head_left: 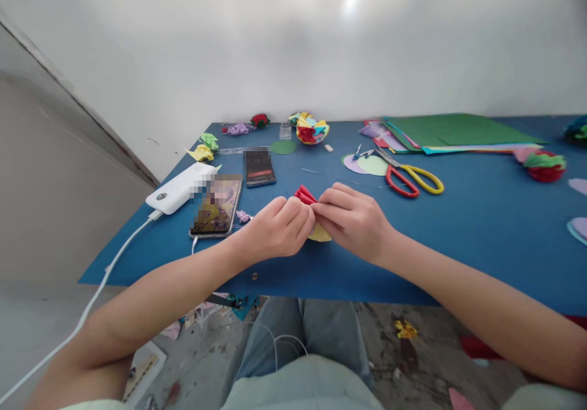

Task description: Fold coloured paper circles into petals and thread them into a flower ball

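Observation:
My left hand (288,226) and my right hand (353,221) meet over the near edge of the blue table. Both are closed in a pinch on a folded piece of red paper (304,194), whose pleated top sticks up between the fingertips. Below it a yellow paper piece (320,234) shows, partly hidden by my fingers; I cannot tell if the two are joined. Beyond my right hand lie scissors (403,174) with one red and one yellow handle. A small purple paper piece (243,216) rests by my left wrist.
On the left of the blue table (468,226) are a phone (216,207), a white power bank (178,188) with a cable, and a second phone (259,166). A multicoloured paper ball (312,131) stands at the back. Coloured sheets (463,131) are stacked at the right rear, near paper circles (372,165).

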`<act>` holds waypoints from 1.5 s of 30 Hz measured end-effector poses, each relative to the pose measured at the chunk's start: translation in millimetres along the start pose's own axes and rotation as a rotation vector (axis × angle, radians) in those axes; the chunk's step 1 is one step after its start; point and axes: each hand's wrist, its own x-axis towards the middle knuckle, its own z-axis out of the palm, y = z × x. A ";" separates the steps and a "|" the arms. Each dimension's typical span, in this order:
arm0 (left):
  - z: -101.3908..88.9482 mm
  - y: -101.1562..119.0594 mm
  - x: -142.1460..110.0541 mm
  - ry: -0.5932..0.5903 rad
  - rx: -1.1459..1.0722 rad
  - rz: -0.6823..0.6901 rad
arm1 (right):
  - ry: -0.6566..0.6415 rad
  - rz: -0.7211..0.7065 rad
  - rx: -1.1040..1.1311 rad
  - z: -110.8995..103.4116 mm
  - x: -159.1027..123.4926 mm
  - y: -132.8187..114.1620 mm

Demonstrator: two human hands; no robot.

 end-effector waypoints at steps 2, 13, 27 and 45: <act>0.3 1.1 0.0 0.032 -0.147 -0.098 | 0.039 -0.024 0.010 1.5 -1.0 0.6; 4.8 -15.1 3.7 -0.151 -2.274 -1.115 | 0.394 0.123 0.377 -6.1 7.0 -6.0; 6.8 -24.0 6.2 0.074 -2.087 -1.335 | 0.160 0.020 0.174 5.1 -0.3 15.1; 9.8 -27.7 3.3 0.013 -1.906 -1.257 | 0.111 0.301 0.407 20.1 -4.8 17.4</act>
